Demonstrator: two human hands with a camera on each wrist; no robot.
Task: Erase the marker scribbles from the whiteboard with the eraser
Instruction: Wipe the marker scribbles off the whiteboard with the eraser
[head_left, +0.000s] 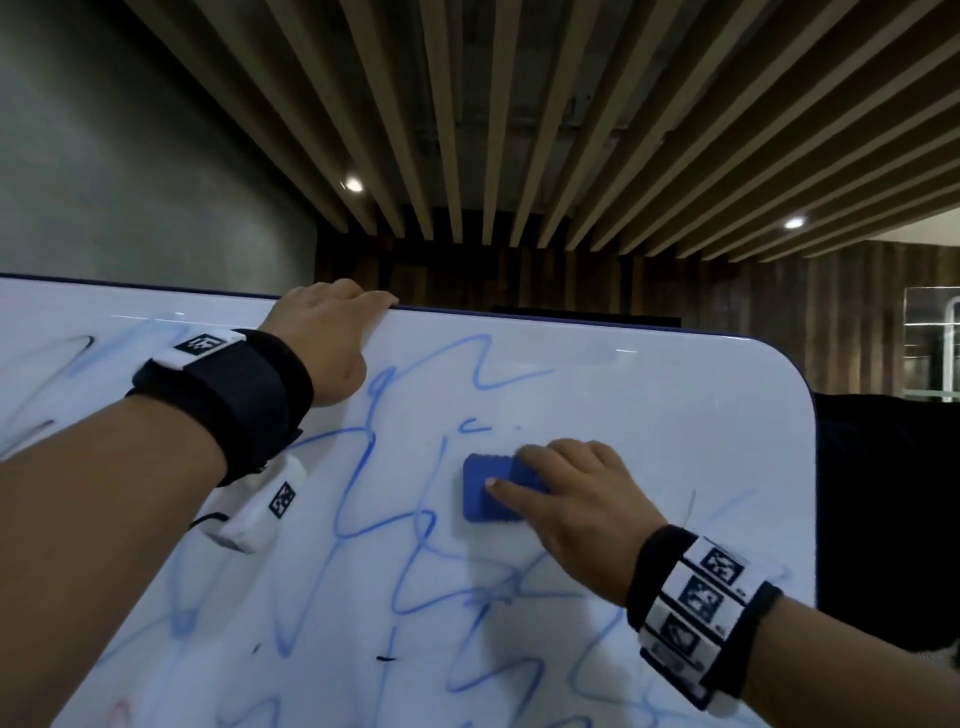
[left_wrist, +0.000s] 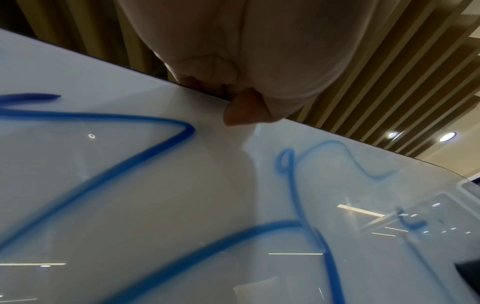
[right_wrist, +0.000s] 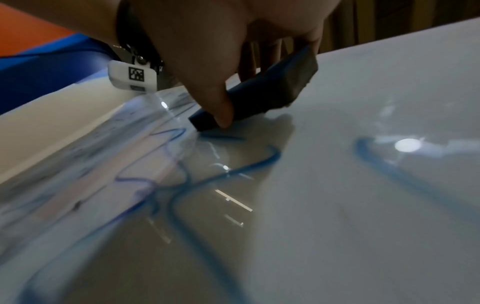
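Observation:
A white whiteboard (head_left: 649, 415) fills the lower half of the head view, covered in looping blue marker scribbles (head_left: 363, 499). My right hand (head_left: 576, 499) grips a blue eraser (head_left: 488, 493) flat against the board, right of centre, thumb along its near edge. In the right wrist view the eraser (right_wrist: 265, 92) looks dark under my fingers, with scribbles (right_wrist: 259, 162) just below it. My left hand (head_left: 332, 332) holds the board's top edge, fingers curled over it. In the left wrist view the thumb (left_wrist: 244, 111) lies on the board face beside blue scribbles (left_wrist: 155, 156).
The board's rounded top-right corner (head_left: 779, 364) has a cleaner patch around it. Behind the board are a grey wall (head_left: 130, 156), a slatted wooden ceiling (head_left: 519, 104) and a dark shape (head_left: 883, 493) at the right edge.

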